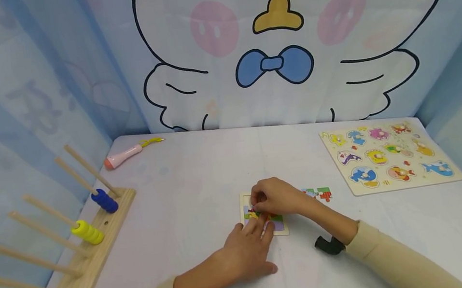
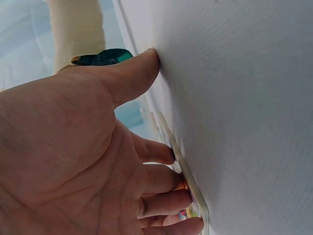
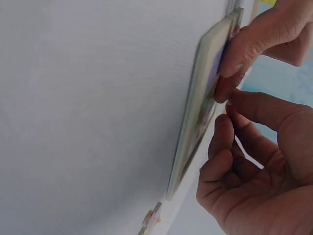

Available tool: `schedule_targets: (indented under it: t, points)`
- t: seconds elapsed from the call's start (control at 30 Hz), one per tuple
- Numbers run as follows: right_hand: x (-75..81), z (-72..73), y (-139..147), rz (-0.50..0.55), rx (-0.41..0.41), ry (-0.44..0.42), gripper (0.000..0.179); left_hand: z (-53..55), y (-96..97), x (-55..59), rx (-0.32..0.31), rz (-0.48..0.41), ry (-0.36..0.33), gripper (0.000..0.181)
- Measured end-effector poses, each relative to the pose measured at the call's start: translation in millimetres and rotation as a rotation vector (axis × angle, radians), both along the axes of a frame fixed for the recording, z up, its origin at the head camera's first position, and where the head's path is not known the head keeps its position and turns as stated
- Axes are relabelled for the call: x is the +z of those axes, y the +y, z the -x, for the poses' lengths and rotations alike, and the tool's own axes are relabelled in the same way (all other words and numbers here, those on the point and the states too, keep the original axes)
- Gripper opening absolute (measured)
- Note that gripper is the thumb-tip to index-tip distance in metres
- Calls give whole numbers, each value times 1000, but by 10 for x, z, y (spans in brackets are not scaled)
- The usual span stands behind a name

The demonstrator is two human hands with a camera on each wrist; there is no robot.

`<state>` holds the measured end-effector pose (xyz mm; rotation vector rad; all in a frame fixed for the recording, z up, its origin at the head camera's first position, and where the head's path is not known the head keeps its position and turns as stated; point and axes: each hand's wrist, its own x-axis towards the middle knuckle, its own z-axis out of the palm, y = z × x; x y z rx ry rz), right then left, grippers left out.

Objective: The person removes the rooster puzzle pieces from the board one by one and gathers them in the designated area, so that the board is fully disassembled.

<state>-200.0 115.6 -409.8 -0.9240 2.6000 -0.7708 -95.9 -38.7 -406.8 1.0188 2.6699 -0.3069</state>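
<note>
A small jigsaw board [image 1: 244,199] with a pale rim and a colourful picture lies flat on the table. My left hand [image 1: 250,251] rests over its near edge, fingers stretched onto the picture and thumb spread on the cloth. Above the picture is my right hand [image 1: 279,197], its thumb and index fingertips brought together beside the left fingertips. In the right wrist view the right hand [image 3: 254,152] has its other fingers curled; whether a piece sits between its fingertips is hidden. Loose jigsaw pieces [image 1: 323,193] lie right of the board, partly behind the right wrist.
On the left stands a wooden peg rack [image 1: 121,207] with blue rings [image 1: 104,201] and yellow rings [image 1: 88,232]. A pink-handled pen-like tool [image 1: 125,156] lies at the back left. A peg puzzle board [image 1: 407,181] with sea animals lies at the right.
</note>
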Motion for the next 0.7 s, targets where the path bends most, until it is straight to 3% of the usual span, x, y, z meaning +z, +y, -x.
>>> schedule_targets:
  t: [0.4, 0.7]
  points:
    - [19, -32, 18, 76, -79, -159, 6, -11, 4, 10, -7, 10, 15, 92]
    - [20, -50, 55, 139, -79, -161, 4, -19, 12, 4, -8, 3, 21, 92]
